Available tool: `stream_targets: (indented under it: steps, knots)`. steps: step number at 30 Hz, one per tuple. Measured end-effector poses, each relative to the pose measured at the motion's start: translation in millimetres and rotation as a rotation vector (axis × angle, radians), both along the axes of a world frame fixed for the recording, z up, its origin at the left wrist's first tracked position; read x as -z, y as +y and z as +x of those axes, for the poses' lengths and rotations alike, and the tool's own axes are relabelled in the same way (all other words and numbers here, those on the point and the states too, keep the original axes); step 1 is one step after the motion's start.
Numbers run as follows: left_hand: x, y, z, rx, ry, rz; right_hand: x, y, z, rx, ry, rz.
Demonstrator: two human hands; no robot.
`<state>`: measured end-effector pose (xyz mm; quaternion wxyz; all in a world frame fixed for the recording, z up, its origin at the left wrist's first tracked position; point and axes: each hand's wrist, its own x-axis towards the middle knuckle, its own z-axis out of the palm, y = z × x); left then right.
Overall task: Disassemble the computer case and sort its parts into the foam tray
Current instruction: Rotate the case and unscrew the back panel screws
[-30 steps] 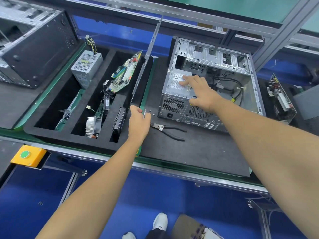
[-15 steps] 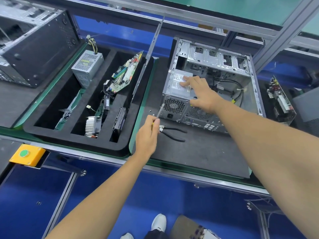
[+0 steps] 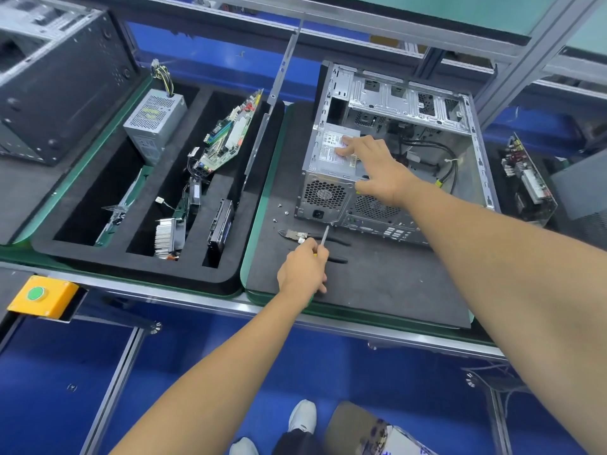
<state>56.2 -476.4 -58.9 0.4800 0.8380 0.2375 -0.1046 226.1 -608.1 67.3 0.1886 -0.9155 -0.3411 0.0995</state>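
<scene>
Head view: left hand (image 3: 303, 269) grips a screwdriver (image 3: 323, 239); right hand (image 3: 377, 170) lies flat on the power supply (image 3: 331, 156) inside the computer case (image 3: 394, 152).

Case lies on its side on a dark mat (image 3: 377, 290), open face up. Right-hand fingers are straight, pressing the supply's labelled top at the case's near-left corner. Screwdriver tip meets the lower edge of the case's rear panel, below the fan grille. Pliers (image 3: 295, 234) lie on the mat just before the case, by the left hand. Loose screws (image 3: 285, 212) sit left of the case's rear corner. Foam tray (image 3: 230, 277) sits left of the case, holding another power supply (image 3: 154, 121), a motherboard (image 3: 230, 136), a heatsink (image 3: 167, 236) and a drive (image 3: 221, 226).
</scene>
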Motion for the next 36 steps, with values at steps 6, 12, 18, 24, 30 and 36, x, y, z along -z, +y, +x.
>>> stream_targets:
  steps: [6, 12, 18, 24, 30, 36]
  knots:
    - [-6, -8, 6, 0.037, 0.02, 0.119, 0, 0, 0, -0.006, -0.008, -0.012]
    - [-11, -6, 12, -0.005, -0.026, 0.072, 0, 0, 1, -0.001, -0.011, -0.012]
    - [2, 32, 16, 0.283, -0.067, 0.415, 0, 0, 0, 0.005, 0.001, -0.004]
    - [-1, 58, 34, 0.542, -0.151, 0.88, 1, -1, 2, -0.003, -0.002, -0.004]
    - [-3, 66, 9, 0.572, -0.146, 0.98, 2, -1, 3, -0.014, -0.004, -0.004]
    - [-3, 84, -15, 0.438, -0.1, 1.003, 4, -2, 5, -0.016, 0.001, -0.003]
